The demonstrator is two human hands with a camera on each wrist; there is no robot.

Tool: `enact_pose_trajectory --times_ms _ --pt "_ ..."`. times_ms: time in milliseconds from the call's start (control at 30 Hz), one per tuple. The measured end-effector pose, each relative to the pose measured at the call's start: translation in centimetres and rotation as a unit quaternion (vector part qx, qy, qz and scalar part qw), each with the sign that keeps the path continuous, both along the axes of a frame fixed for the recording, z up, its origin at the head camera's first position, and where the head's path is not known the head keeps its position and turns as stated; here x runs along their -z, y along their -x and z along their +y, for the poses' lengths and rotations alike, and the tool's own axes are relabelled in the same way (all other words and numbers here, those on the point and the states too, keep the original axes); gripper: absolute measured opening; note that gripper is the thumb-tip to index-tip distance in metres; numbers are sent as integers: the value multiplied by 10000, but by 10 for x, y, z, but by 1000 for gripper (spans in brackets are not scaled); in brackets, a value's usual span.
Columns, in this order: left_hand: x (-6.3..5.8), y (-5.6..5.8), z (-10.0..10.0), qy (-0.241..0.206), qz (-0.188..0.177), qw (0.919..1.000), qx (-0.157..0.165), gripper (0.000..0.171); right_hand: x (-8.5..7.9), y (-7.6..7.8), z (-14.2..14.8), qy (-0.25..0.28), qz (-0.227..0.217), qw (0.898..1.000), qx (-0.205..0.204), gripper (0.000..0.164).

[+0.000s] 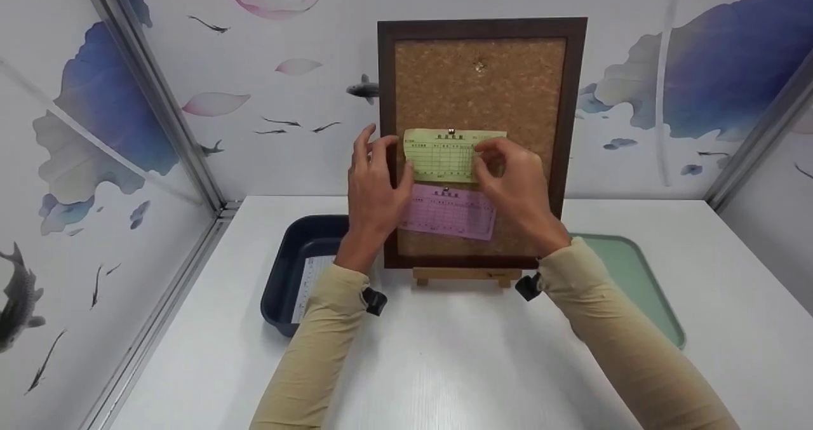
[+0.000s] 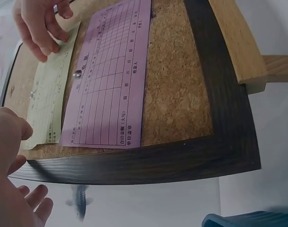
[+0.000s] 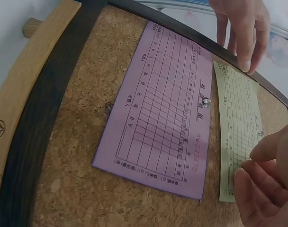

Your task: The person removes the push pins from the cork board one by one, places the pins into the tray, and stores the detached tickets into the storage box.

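Note:
A framed cork board (image 1: 438, 87) stands upright, with two printed receipt slips on it. The yellow-green slip (image 1: 438, 157) is above the pink slip (image 1: 438, 217). Silver pins (image 3: 206, 102) show at each slip's top middle. My left hand (image 1: 379, 185) is at the board's left side, fingers loosely spread and thumb near the yellow-green slip's left edge. On that slip's right part, my right hand (image 1: 521, 176) has its thumb and forefinger tips right at the paper, with a gap between them. The pink slip hangs slightly tilted, its right side lower.
A small wooden easel (image 1: 467, 274) supports the board on a white table (image 1: 413, 366). To the left is a dark blue tray (image 1: 274, 290) holding white printed paper (image 1: 309, 284). A pale green tray (image 1: 641, 290) lies at right. Several pins (image 1: 479, 67) cluster high on the cork.

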State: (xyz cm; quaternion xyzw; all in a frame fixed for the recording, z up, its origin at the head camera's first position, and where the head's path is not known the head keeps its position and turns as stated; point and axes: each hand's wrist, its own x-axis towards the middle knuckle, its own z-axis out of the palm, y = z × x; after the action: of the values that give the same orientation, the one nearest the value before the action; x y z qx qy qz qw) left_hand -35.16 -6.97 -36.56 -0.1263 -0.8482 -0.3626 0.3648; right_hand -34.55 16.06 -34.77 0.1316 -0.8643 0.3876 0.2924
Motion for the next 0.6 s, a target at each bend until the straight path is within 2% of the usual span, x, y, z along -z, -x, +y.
enact_pose_trajectory --times_ms 167,600 --pt "-5 5 1 53 1 9999 -88 37 -4 6 -9 -156 98 9998 91 18" --pt "-11 11 7 -232 -246 9992 212 35 -14 17 -29 -300 409 9982 327 18"
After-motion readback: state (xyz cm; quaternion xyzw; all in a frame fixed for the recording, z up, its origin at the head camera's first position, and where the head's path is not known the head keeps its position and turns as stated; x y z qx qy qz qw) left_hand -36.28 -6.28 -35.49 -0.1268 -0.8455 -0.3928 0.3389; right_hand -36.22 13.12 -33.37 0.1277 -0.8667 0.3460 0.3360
